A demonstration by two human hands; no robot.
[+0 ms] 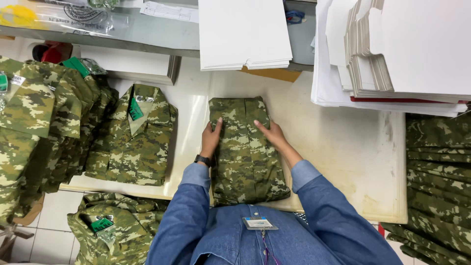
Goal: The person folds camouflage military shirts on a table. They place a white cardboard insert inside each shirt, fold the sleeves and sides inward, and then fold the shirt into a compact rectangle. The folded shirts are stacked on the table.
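Note:
A folded camouflage garment [245, 157] lies lengthwise on the pale worktable [343, 147] right in front of me. My left hand [211, 138] rests flat along its left edge, fingers pointing away from me, with a dark watch on the wrist. On the garment's upper right part lies my right hand [273, 134], palm down, fingers spread toward the top. Both hands press on the cloth without gripping it. My sleeves are blue denim, and a badge [259, 224] hangs at my chest.
A folded camouflage shirt with a green tag [133, 140] lies to the left, beside a pile of more shirts [34, 113]. Another shirt [110, 228] lies low at the left. Folded camouflage cloth [436, 172] stacks at right. White card sheets [243, 32] and paper stacks [392, 49] sit at the back.

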